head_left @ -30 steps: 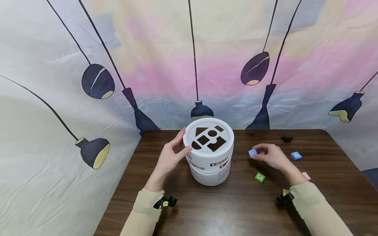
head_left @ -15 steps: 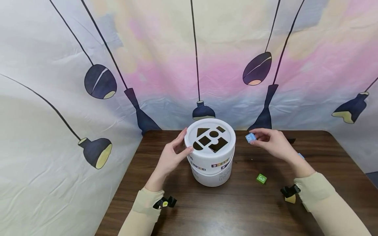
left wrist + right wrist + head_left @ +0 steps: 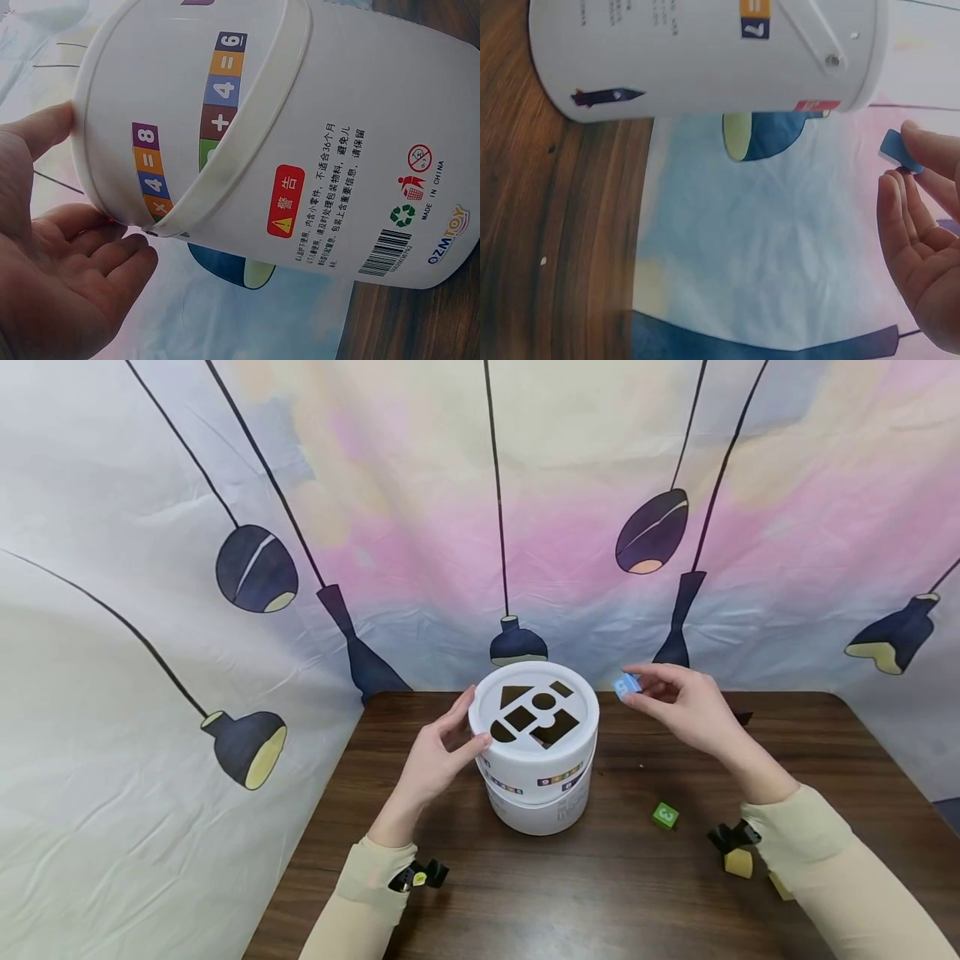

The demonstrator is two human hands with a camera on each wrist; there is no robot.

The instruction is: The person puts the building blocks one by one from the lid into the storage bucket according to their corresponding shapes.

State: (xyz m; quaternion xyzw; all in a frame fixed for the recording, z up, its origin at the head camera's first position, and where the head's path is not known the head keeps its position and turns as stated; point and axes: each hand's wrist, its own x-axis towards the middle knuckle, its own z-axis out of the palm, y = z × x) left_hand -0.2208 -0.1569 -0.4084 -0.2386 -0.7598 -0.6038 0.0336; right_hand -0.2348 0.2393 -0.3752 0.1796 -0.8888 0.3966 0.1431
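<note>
A white toy bucket [image 3: 536,810] stands upright on the table, its white lid [image 3: 491,693] cut with several shaped holes. My left hand [image 3: 431,760] grips the lid's rim from the left, thumb on the near side and fingers round the far side. In the left wrist view, the thumb and fingertips meet the lid's edge, and the handle lies down along the bucket. My right hand [image 3: 693,710] pinches a light blue number block [image 3: 626,686] between thumb and fingers, raised to the right of the lid. The right wrist view shows the block [image 3: 900,151] at the fingertips, apart from the bucket.
On the table [image 3: 600,893] lie a green block marked 3 [image 3: 665,815] and a yellow block [image 3: 738,862]. Another yellow piece [image 3: 781,886] is partly behind the right sleeve. A dark piece [image 3: 743,717] shows past the right wrist. A lamp-patterned cloth [image 3: 420,527] hangs behind.
My right hand has lifted the blue block from near the tabletop, up and leftward to beside the lid. My left hand keeps its hold on the lid, and the bucket has stayed in place.
</note>
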